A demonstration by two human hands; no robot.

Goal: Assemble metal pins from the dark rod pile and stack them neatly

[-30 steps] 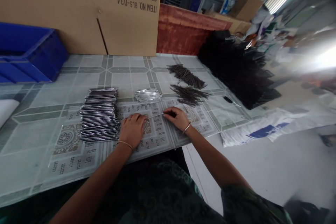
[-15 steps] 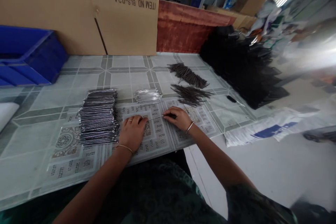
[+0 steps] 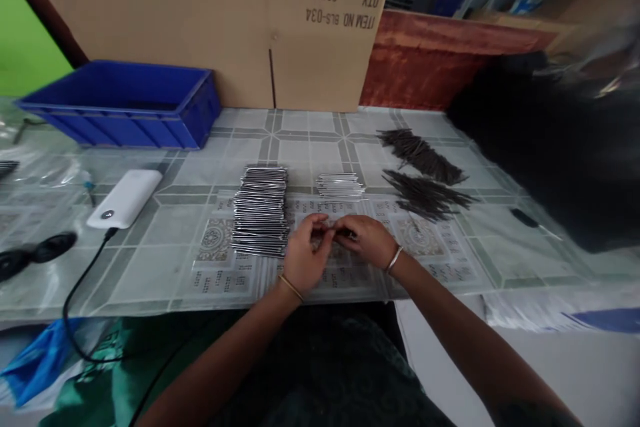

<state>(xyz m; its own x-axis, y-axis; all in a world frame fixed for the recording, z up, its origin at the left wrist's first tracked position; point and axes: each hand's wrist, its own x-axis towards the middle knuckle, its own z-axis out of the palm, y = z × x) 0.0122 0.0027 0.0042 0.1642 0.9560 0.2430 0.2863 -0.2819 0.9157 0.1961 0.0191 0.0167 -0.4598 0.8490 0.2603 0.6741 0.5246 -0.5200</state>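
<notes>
Over the patterned mat, my left hand [image 3: 307,250] and my right hand [image 3: 369,241] meet, fingertips pinched together. A thin metal rod is gripped between them, mostly hidden by the fingers; only a short pale piece shows. Just left of my left hand lies a thick stack of dark, shiny, ridged metal rods [image 3: 260,210]. Beyond the hands sits a smaller bunch of bright silver rods [image 3: 341,187]. Two heaps of thin dark brown sticks, a nearer heap [image 3: 427,195] and a farther heap [image 3: 423,157], lie beyond my right hand.
A blue plastic bin [image 3: 125,110] stands at the back left, before a large cardboard sheet [image 3: 320,67]. A white power bank [image 3: 125,199] with a black cable and dark glasses [image 3: 37,255] lie left. Black material [image 3: 560,153] is piled right, near a small dark-handled tool [image 3: 525,217].
My hands have come together from a gap bridged by the thin rod. The view has swung left, bringing the whole bin, power bank and glasses into sight.
</notes>
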